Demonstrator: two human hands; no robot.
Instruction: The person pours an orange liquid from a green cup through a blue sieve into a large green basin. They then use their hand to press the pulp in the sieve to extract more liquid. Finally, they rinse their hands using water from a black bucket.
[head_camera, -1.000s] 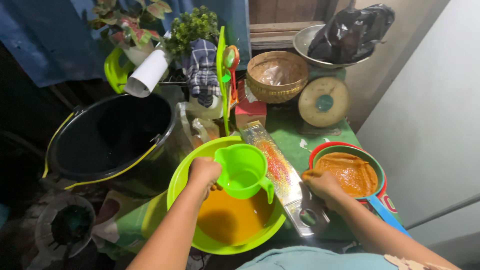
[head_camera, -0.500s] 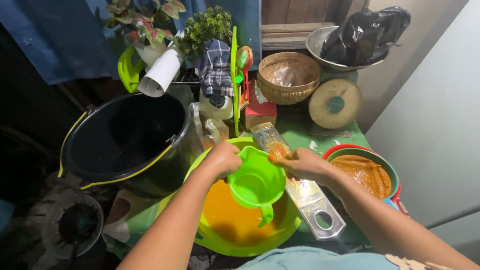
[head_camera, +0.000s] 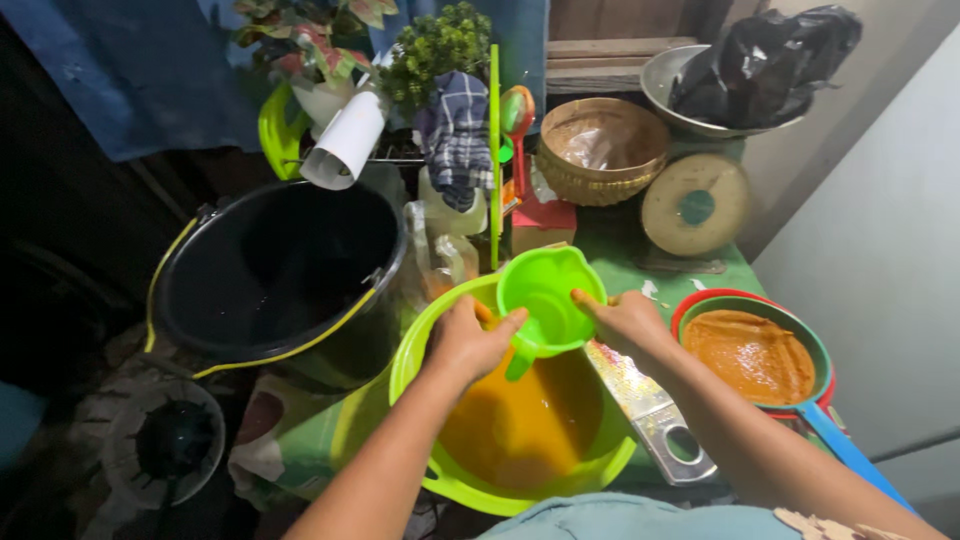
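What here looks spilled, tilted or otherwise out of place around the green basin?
No spill shows. The small green jug is tilted, held by the left hand and right hand above the orange liquid in the green basin. A metal grater lies squeezed between the basin and the sieve of orange pulp.

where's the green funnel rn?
Head view, centre: the green funnel is held between the left hand and right hand, over the green basin of orange liquid.
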